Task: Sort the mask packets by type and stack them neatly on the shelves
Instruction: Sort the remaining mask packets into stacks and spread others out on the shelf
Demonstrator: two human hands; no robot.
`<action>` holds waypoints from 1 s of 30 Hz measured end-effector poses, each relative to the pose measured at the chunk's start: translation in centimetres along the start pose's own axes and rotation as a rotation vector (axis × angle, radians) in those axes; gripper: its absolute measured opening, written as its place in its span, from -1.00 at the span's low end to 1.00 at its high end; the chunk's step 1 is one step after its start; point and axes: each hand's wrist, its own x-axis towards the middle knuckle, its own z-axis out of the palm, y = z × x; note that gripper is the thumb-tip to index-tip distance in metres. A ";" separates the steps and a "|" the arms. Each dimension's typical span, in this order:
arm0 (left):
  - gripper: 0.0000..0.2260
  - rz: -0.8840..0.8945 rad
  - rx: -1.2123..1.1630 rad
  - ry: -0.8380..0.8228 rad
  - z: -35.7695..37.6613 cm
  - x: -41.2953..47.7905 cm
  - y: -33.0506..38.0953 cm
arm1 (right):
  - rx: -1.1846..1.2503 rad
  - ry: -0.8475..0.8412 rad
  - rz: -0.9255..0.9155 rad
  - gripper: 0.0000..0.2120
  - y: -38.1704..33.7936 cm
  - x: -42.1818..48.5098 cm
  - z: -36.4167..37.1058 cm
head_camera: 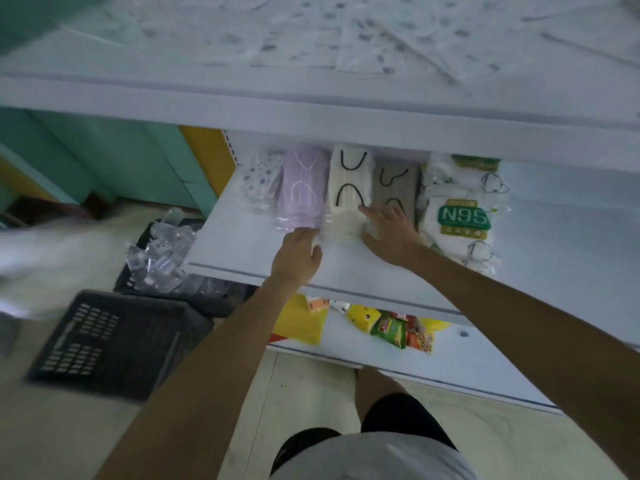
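top-shelf packets point(381, 39): blurred | grey stack point(394, 183): near end hidden (under right hand point(389, 237))

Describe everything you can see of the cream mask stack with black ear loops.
The cream mask stack is clear-wrapped pleated packets with black ear loops, lying flat on the shelf between the purple stack and the grey stack. The left hand touches its near left corner; the right hand rests on its right side.

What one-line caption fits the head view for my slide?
At the white shelf, left hand and right hand touch the cream mask stack between lilac stack and grey stack.
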 end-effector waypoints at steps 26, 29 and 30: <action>-0.68 0.650 0.199 0.448 -14.0 -1.5 30.5 | -0.019 0.616 -0.058 -0.63 8.4 -15.7 -30.0; -0.67 0.591 0.184 0.313 -11.0 0.9 36.7 | -0.092 0.503 0.149 -0.58 16.0 -17.5 -32.6; -0.67 0.572 0.198 0.264 -9.8 1.7 38.5 | -0.124 0.464 0.191 -0.56 18.0 -18.2 -33.4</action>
